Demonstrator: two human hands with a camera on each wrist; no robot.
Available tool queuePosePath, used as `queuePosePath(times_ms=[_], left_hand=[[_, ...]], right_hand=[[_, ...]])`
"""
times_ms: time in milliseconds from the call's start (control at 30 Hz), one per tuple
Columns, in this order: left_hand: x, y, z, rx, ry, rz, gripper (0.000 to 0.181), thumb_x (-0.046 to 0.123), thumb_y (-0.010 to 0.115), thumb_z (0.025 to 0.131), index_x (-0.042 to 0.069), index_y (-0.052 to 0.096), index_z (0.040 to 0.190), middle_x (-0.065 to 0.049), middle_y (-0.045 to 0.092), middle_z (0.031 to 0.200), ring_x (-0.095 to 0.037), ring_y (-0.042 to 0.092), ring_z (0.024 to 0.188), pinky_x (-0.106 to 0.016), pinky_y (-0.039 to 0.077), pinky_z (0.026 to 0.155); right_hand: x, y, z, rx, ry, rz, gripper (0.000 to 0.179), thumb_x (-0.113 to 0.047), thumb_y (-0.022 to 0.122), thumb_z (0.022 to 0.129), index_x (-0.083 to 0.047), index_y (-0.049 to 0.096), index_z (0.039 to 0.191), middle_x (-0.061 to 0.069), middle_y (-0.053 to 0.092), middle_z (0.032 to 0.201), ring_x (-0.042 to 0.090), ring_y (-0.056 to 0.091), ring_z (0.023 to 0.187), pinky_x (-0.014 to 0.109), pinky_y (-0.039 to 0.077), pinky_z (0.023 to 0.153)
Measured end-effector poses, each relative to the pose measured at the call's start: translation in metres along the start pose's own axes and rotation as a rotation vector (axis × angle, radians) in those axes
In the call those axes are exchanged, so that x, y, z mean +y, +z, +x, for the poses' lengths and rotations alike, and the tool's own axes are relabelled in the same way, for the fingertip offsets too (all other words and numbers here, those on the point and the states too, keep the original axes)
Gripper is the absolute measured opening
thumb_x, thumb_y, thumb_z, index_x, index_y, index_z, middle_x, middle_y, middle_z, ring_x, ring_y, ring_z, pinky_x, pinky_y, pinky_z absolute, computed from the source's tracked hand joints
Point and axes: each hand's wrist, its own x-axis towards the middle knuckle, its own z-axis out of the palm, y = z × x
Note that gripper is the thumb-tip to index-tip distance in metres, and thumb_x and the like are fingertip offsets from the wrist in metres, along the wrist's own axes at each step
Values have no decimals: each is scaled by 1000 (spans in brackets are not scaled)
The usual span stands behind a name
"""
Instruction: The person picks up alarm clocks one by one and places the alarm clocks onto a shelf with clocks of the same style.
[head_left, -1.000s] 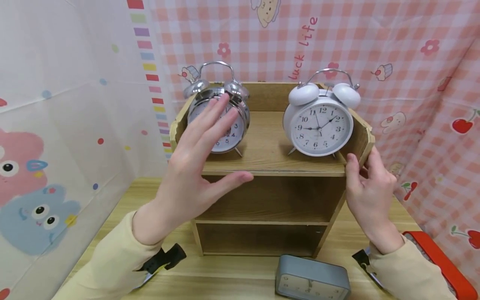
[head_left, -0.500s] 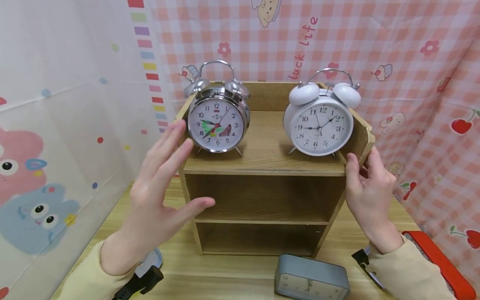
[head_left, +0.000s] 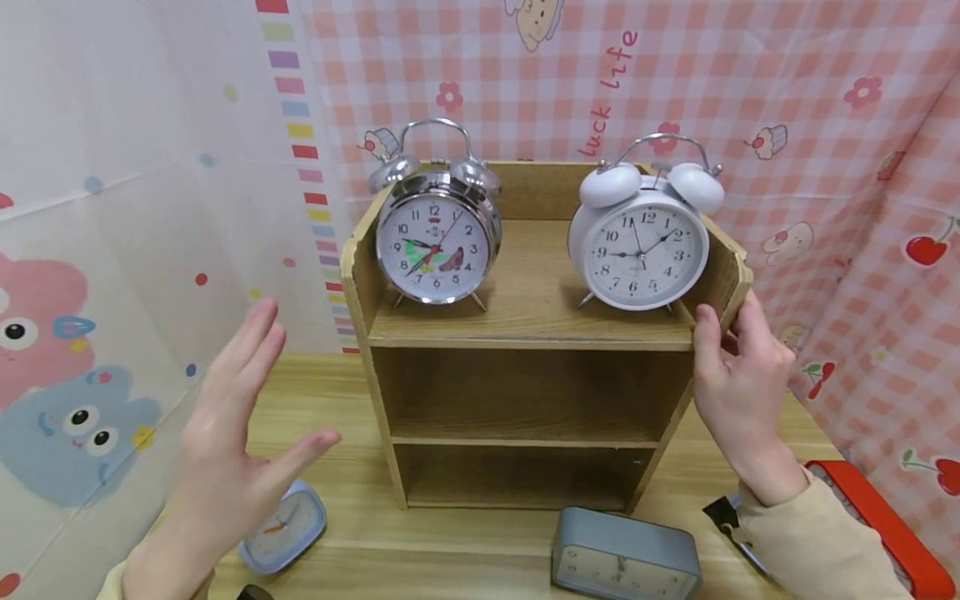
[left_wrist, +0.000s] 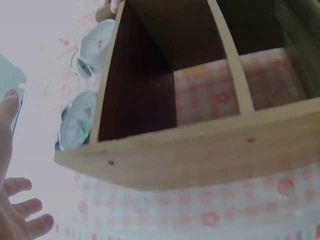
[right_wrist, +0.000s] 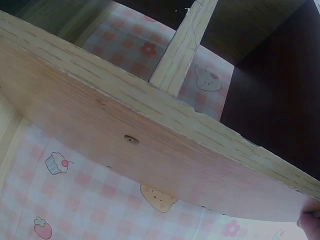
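A small wooden shelf unit (head_left: 525,342) stands on the table. On its top board, at the left, is a silver twin-bell alarm clock (head_left: 435,258); a white twin-bell alarm clock (head_left: 637,258) stands at the right. Left of the shelf, my left hand (head_left: 221,450) hangs in the air, fingers spread, holding nothing. The left wrist view shows those fingers (left_wrist: 30,207) apart from the shelf. My right hand (head_left: 738,383) grips the shelf's upper right side, thumb at the front edge, other fingertips hidden behind the panel. Only a fingertip shows in the right wrist view.
On the wooden table (head_left: 420,554), a light blue clock (head_left: 292,533) lies by my left hand. A grey-blue rectangular clock (head_left: 626,542) sits in front of the shelf. At the right is a red-framed object (head_left: 843,479), partly behind my sleeve. Patterned cloth (head_left: 540,83) hangs behind.
My left hand has moved from in front of the silver alarm clock down and left, uncovering that clock and the light blue one. My right hand keeps its grip on the shelf unit.
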Motion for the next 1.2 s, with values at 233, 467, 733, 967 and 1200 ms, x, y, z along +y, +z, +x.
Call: queuePosePath(times_ms=[233,467,733,967,1200], left_hand=[[-11,-9,-27,-47,-45,105,87,63,62,98,-10,54,145,-5,47,167,-12,37,160,-23,28,133],[-20,-16,-52,-151,-178,148,92,71,55,96,-1,50,153,-10,44,168,-4,30,161,-13,21,131],[-31,-25,-74,-305,-343,205,81,49,78,92,18,46,160,-14,48,165,7,23,159,-1,13,123],[-43,-27,-99,-466,-435,267,90,31,88,85,23,42,162,-13,49,164,-16,31,162,4,5,117],[-53,-27,-120,-489,-458,291,87,34,87,86,22,45,161,-15,53,160,-32,42,153,2,3,120]], right_hand=[[-1,0,0,3,4,-3,24,-6,63,101,11,67,117,29,72,86,-27,53,80,-5,44,81],[-1,0,0,-5,5,-7,24,-6,63,101,11,67,118,30,73,89,-26,54,80,-5,44,80],[0,1,0,3,15,-5,23,-6,63,101,12,67,115,29,72,87,-26,53,78,-5,44,80],[1,1,-2,-1,26,1,24,-6,64,101,10,67,118,28,72,88,-24,53,76,-5,45,80],[1,1,-1,0,22,2,24,-6,63,101,10,68,118,29,73,90,-24,53,76,-5,45,80]])
